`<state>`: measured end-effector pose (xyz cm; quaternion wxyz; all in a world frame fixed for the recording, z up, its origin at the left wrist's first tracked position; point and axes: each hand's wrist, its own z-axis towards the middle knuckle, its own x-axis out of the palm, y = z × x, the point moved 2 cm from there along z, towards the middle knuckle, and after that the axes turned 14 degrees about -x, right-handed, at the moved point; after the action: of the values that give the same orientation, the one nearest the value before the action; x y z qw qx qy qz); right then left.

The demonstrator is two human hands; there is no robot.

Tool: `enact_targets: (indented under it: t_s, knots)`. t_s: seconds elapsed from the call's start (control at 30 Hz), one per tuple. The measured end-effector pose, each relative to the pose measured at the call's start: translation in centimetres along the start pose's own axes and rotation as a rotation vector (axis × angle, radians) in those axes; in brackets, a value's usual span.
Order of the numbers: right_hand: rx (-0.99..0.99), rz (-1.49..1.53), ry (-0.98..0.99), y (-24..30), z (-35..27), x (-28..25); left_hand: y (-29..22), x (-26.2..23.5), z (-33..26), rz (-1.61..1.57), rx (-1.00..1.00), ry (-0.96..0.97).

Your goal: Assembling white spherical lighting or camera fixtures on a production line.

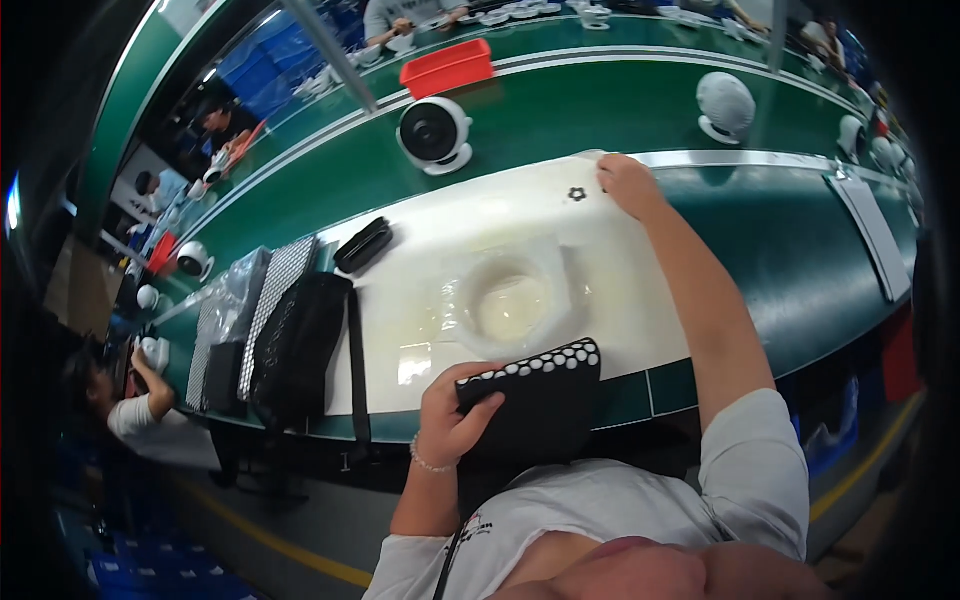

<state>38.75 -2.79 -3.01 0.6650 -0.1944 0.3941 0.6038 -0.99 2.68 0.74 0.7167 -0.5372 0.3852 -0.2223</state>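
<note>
My left hand (448,415) is closed round one side of a flat black pouch-like thing (540,400) with a band of white dots along its top edge. It is held at the table's near edge, in front of my body. My right arm stretches to the far right corner of the white mat (400,290), where my right hand (630,183) has its fingers bent together; what they grip, if anything, is hidden. Beside those fingers lies a small dark flower shape (576,194). Between my hands sits a whitish round hollow thing (510,295) with clear plastic about it.
Left on the mat are a black zip case (364,246), a black bag (300,345) with a strap, and patterned pieces (280,275) in plastic. Beyond runs a green conveyor (570,110) with white round devices (434,133) and a red tray (447,68). Other people sit around.
</note>
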Motion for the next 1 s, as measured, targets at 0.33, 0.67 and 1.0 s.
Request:
enact_targets:
  t_s: [0.33,0.67,1.0]
  knots:
    - [0.015,0.041,-0.026,0.5,0.3,0.4,-0.1,-0.1,0.2,0.015,-0.031,0.084]
    - [-0.109,-0.059,-0.176,-0.5,0.6,-1.4,-0.4,-0.1,0.4,0.077,0.076,0.153]
    - [-0.907,1.419,0.092,22.4,-1.6,-19.0,0.1,0.1,0.6,0.015,0.078,0.132]
